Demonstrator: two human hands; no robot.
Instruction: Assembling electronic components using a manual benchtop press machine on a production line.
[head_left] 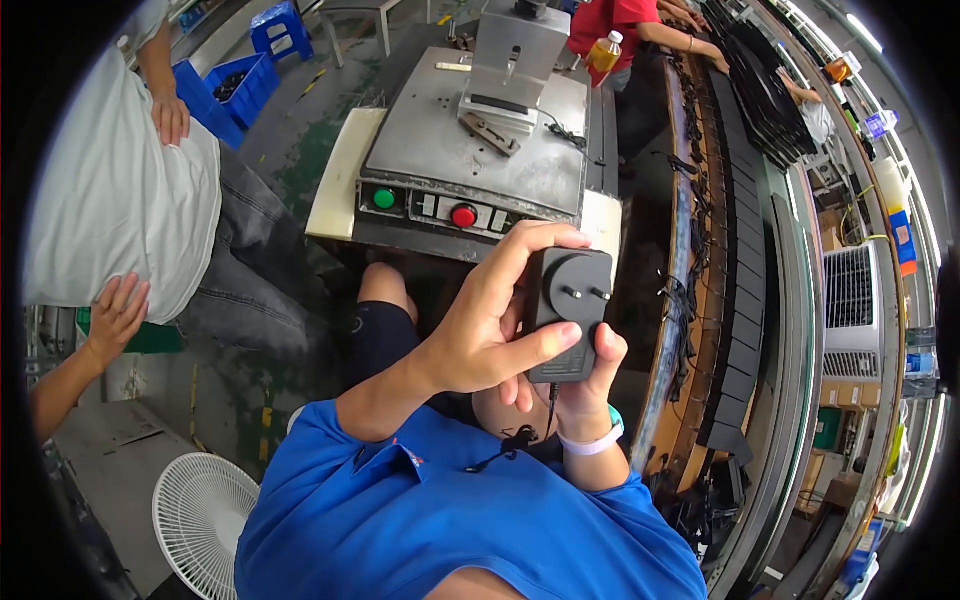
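1. the left hand (480,320) pinches a black plug box (580,268), its thumb on the front and a finger bent over the top.
2. the right hand (592,385) grips the same box low down, its thumb by the right side.
3. the box is up in the air, pins toward the head. its cord (551,405) hangs down.
4. just past the hands is the front edge of a gray machine (420,130).
5. floor (300,160) shows between the machine and a person in a white shirt (120,190).
6. on the right, flat black pieces (735,260) make a long row.
7. a blue bin (255,92) holds dark things, maybe cords; they are too small to tell.
8. a clear bottle (606,52) has yellow stuff inside.
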